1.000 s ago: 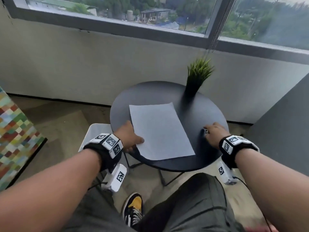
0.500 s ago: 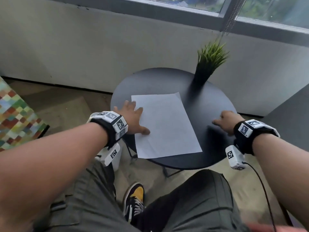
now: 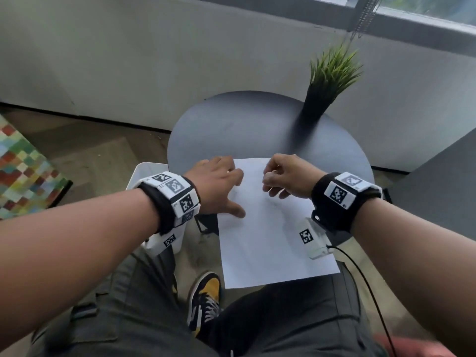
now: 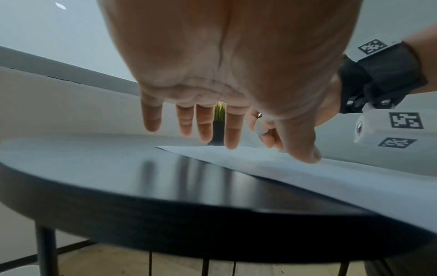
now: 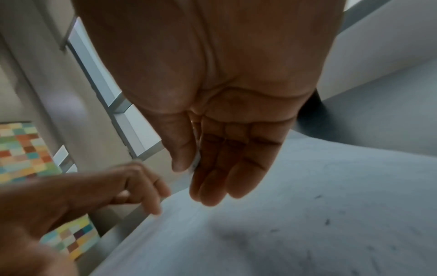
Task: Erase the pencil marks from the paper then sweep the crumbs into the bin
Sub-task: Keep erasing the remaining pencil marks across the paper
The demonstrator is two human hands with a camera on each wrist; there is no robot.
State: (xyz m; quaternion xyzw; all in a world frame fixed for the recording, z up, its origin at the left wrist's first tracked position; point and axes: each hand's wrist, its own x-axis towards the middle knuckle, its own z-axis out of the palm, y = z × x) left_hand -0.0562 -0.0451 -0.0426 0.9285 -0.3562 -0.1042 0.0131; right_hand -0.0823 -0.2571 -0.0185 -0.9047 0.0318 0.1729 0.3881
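Two hands are seen over a round dark table (image 3: 231, 124). On the table a white paper (image 3: 270, 240) is laid, and its near end is hung out past the table edge, toward the person's legs. At the far side of the table a green plant (image 3: 332, 70) is stood in a dark pot. A white bin (image 3: 144, 173) is seen on the floor, just beside the table on the left, partly hidden by the left wrist.

The left hand (image 3: 216, 186) is spread flat, with straight fingers (image 4: 205, 127). Its thumb and first finger are set on the left edge of the paper, so the sheet looks held down; the other fingers are kept over the bare table.

The right hand (image 3: 291, 176) is held over the top part of the paper. A small white thing, likely the eraser (image 4: 258, 128), is pinched between its thumb and first finger. The other fingers are held loosely straight, as the right wrist view shows.

Small dark specks and faint grey marks (image 5: 327, 221) are seen on the paper in the right wrist view. It cannot be told which are pencil marks and which are crumbs.

The task seems to be only at its start. The rubbing looks not yet done, or just begun. The crumbs are still to be swept into the bin.
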